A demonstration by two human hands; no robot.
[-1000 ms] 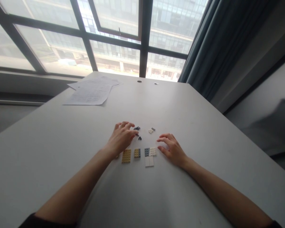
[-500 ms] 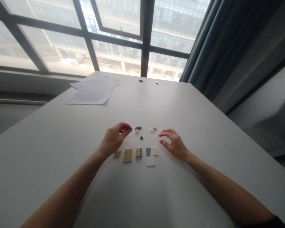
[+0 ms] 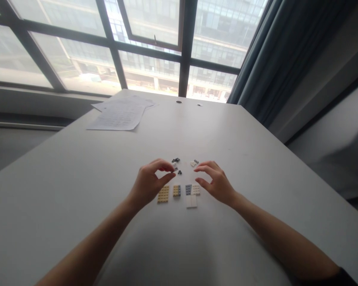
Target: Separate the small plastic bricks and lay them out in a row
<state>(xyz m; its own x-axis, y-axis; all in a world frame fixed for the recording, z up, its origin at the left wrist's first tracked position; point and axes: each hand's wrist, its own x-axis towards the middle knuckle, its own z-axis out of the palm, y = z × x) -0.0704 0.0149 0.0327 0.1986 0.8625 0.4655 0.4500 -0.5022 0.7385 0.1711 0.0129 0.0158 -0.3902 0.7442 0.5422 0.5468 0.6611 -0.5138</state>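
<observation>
Tiny dark plastic brick piece (image 3: 173, 169) sits pinched between the thumb and forefinger tips of the left hand (image 3: 150, 183), raised just above the white surface (image 3: 77, 178). It is too small to make out its shape.

The right hand (image 3: 216, 182) hovers close by with its fingers curled and apart, holding nothing, and its fingertips face the left hand's pinch.

Below the hands lies a row of flat studded plates: a tan studded plate (image 3: 163, 194), a tan-and-grey studded plate (image 3: 176, 190), a grey-and-cream studded plate (image 3: 192, 189) and, just in front of that one, a smooth white tile (image 3: 191, 201). More small dark loose bits (image 3: 176, 160) lie just beyond the fingertips. Printed paper sheets (image 3: 119, 115) lie well apart, near the window.

A second ago the left hand lay spread over the loose bits. Half a second ago it closed into a pinch. Now it has carried that pinch toward the middle, above the plates, and hides a small tan plate that showed earlier. The right hand has drawn in to meet it, so the pick-up looks complete.
</observation>
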